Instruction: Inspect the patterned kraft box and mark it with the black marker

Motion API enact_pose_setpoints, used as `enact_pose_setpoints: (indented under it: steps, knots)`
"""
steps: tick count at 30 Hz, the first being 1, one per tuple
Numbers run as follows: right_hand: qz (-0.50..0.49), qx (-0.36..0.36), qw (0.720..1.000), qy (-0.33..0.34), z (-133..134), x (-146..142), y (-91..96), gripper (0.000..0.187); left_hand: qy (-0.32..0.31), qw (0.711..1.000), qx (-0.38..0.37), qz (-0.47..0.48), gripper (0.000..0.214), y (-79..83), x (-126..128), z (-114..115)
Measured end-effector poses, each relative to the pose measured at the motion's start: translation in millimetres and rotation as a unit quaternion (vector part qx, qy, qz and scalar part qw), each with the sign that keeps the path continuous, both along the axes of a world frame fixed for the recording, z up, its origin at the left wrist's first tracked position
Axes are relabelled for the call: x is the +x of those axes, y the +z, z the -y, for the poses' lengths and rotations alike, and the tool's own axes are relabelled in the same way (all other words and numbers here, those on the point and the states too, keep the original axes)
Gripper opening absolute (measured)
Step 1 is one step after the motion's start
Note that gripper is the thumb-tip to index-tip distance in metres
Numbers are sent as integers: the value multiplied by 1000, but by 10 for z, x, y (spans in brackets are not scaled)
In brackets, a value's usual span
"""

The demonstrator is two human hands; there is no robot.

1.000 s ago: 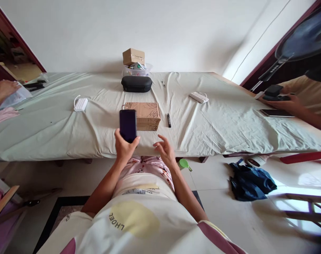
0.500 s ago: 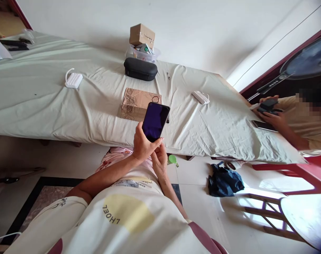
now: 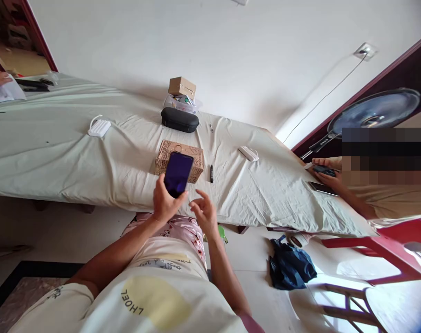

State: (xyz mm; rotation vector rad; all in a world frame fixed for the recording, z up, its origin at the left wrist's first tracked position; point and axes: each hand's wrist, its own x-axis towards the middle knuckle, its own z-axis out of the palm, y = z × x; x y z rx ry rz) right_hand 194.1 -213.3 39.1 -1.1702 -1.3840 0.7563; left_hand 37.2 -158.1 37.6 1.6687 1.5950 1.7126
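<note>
My left hand (image 3: pixel 166 201) is closed around the lower end of a smartphone (image 3: pixel 178 174), whose dark screen faces me. Just right of it, my right hand (image 3: pixel 205 212) is raised with its fingers apart and nothing in them; it does not touch the phone. Behind the phone a patterned cardboard box (image 3: pixel 195 157) lies on the table, partly hidden by the phone. To the right of the box is a black marker pen (image 3: pixel 212 173).
The long table has a pale green cloth (image 3: pixel 134 152). On it are a black case (image 3: pixel 179 120), a plastic bin (image 3: pixel 197 105) under a small carton (image 3: pixel 182 87), and two white power banks (image 3: pixel 99 127). At right, another person's hands (image 3: pixel 326 169) hold a dark object beside a fan (image 3: pixel 373 115).
My right hand has come away from the phone's lower edge, and its fingers have spread. The view has tilted up, and the phone sits a little farther left, uncovering the marker.
</note>
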Motion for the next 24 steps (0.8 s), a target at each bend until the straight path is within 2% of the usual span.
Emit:
enact_pose_setpoints:
  steps: [3,6,8,10,13,17,21,24]
  knots:
    - [5,62,995,-84,-429,261,196,46,71,995,-59,-35,94,7,-460,-436]
    - [22,116,978,-173,-945,436,302,43,134,974,-154,-95,89,41,-900,-879]
    - [46,146,967,-204,-1255,477,273,46,166,955,-210,-125,84,40,-1111,-1096]
    - [81,170,959,-213,-1490,467,167,50,189,939,-245,-148,78,9,-1245,-1230]
    - [129,182,955,-194,-1664,410,-65,56,205,924,-269,-181,74,-64,-1337,-1311]
    - [150,154,966,-143,-1660,365,-280,62,213,916,-268,-207,73,-118,-1348,-1306]
    - [144,107,978,-106,-1642,367,-303,76,206,922,-232,-231,77,-146,-1325,-1253]
    - [127,66,985,-95,-1670,367,-291,82,188,936,-175,-239,73,-175,-1312,-1223]
